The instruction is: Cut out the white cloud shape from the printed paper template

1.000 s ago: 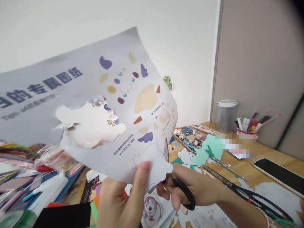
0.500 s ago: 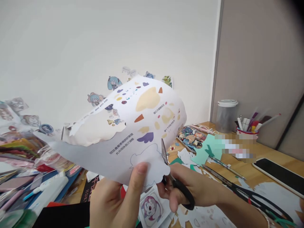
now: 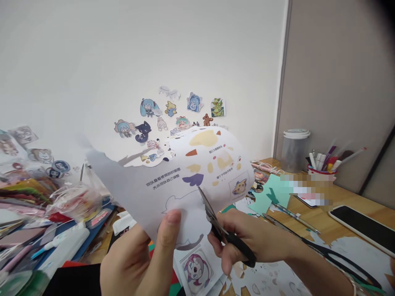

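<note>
My left hand (image 3: 145, 255) pinches a printed paper sheet (image 3: 173, 201) near its lower edge, thumb on top. The sheet curves upward and carries coloured cut-out shapes, printed text and a blue outlined figure beside my thumb. Its upper left edge is ragged from cutting. In my right hand (image 3: 247, 238) is a pair of black-handled scissors (image 3: 239, 244), fingers in the loops. The blades lie at the outline, their tip pointing up and left beside the purple shape. Below the sheet sits a card with a pink-haired character (image 3: 197, 269).
Paper scraps (image 3: 271, 279), larger black scissors (image 3: 342, 263), a pen (image 3: 296, 218) and a phone (image 3: 367, 226) lie at right. Behind them stand a lidded clear jar (image 3: 291, 152) and a pen holder (image 3: 321, 170). Bagged craft supplies (image 3: 74, 201) crowd the left. Stickers (image 3: 149, 109) cover the wall.
The sheet has tipped down, uncovering more wall stickers. My left hand has shifted slightly left and down. The scissor blades now point further left along the outline.
</note>
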`<state>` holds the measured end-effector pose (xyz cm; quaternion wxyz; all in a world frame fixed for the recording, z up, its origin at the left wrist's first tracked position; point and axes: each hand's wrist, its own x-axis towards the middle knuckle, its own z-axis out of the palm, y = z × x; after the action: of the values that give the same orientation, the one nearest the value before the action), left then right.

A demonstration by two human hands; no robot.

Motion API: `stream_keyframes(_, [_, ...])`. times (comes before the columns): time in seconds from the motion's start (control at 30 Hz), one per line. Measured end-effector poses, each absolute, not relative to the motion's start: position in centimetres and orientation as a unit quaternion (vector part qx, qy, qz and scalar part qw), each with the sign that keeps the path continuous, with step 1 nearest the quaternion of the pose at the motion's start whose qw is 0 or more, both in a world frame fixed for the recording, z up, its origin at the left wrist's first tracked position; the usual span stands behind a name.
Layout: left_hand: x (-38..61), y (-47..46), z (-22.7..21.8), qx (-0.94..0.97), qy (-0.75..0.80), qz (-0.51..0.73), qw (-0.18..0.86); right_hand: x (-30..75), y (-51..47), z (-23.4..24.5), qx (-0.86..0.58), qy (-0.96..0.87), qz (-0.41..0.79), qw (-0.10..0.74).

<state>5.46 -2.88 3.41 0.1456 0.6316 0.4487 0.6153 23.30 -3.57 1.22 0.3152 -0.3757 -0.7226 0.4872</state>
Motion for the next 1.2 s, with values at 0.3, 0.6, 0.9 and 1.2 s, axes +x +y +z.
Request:
stream_keyframes(0.3, [5.4, -2.7, 3.3, 0.633, 0.466, 0.605, 0.127, 23.8, -3.6, 1.7, -0.382, -0.730, 0.504, 0.259])
stream_keyframes(0.6, [5.0, -2.7, 3.3, 0.693, 0.430, 0.569, 0.108, 24.1, -3.8, 1.9, -0.379, -0.761, 0.471, 0.237])
stream_keyframes(0.9, [5.4, -2.7, 3.5, 0.694, 0.417, 0.577, 0.109, 24.3, -3.6, 2.1, -0.384, -0.766, 0.470, 0.210])
stream_keyframes(1.2, [5.4, -2.5, 3.4, 0.693, 0.387, 0.593, 0.136, 24.8, -4.1, 2.6, -0.406, -0.773, 0.441, 0.208])
